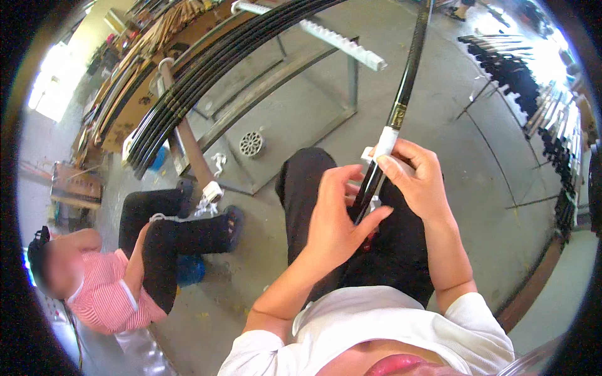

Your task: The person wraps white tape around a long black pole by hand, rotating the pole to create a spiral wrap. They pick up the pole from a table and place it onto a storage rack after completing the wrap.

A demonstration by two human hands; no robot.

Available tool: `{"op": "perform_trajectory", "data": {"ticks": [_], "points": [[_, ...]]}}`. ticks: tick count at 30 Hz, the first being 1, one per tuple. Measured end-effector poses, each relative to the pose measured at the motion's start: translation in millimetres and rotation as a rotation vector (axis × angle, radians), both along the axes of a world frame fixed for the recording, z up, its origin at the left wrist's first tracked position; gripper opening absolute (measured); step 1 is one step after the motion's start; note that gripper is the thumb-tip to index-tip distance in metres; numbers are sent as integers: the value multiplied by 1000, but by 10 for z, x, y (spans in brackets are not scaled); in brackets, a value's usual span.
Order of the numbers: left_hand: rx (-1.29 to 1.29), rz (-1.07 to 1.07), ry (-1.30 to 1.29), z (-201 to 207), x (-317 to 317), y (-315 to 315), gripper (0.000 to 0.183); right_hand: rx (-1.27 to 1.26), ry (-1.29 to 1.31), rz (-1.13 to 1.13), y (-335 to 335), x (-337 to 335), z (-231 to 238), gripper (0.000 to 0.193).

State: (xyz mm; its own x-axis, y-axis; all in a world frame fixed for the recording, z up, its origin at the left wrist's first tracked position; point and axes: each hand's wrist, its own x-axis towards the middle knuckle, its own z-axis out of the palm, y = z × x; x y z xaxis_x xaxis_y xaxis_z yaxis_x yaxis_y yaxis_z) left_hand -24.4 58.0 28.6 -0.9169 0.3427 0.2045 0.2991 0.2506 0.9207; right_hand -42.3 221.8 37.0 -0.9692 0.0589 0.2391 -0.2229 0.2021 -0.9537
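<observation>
A glossy black pole with gold decoration runs from the top edge down to my lap. My right hand is closed on it at a white band, with the thumb pressed against the band's lower end. A small white piece shows beside the band; what it is I cannot make out. Around the pole's lower part curls my left hand, its thumb on the right side and its fingers on the left, partly hidden behind the pole. The lower end lies over my black trousers.
Several black poles lie side by side on a metal frame at left, near a white notched strip. More poles are stacked at right. A co-worker in a striped shirt sits at left. A round grille is on the floor.
</observation>
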Motion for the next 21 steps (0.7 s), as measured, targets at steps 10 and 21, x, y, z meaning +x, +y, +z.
{"op": "perform_trajectory", "data": {"ticks": [10,21], "points": [[334,111,-165,-330,-229,7,34,-73,-248,243,23,-239,-3,24],[284,21,-380,-326,-300,-225,26,-60,-198,194,-201,-410,-99,24]]}}
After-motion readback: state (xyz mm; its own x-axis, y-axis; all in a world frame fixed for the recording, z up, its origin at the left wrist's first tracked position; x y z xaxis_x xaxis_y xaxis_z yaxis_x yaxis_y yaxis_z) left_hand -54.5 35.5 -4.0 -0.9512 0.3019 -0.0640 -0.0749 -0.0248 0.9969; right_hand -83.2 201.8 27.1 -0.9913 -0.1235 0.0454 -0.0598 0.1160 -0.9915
